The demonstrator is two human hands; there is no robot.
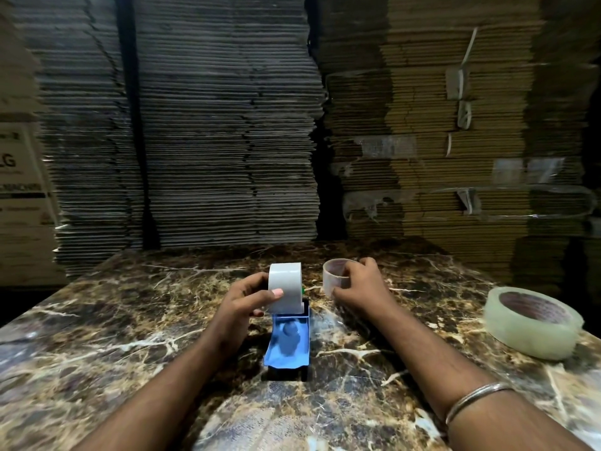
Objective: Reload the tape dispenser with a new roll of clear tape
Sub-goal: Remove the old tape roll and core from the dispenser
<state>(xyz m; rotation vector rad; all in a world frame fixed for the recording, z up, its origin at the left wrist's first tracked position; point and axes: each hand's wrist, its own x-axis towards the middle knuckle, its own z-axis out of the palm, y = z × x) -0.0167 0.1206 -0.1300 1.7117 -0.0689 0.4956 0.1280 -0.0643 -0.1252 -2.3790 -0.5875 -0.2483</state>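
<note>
A blue tape dispenser [287, 343] lies on the marble table [130, 336], its handle toward me. A white roll of tape [286, 286] stands upright at its far end, and my left hand [242, 302] grips that roll with thumb across its face. To the right, my right hand [357, 288] holds a thin, nearly bare clear tape core [335, 276] resting on the table. A full roll of clear tape [531, 322] lies flat at the right edge, untouched.
Tall stacks of flattened cardboard [227, 125] rise behind the table's far edge. A printed carton [19, 190] stands at the left. Loose strips of tape hang on the right-hand cardboard stack [461, 92].
</note>
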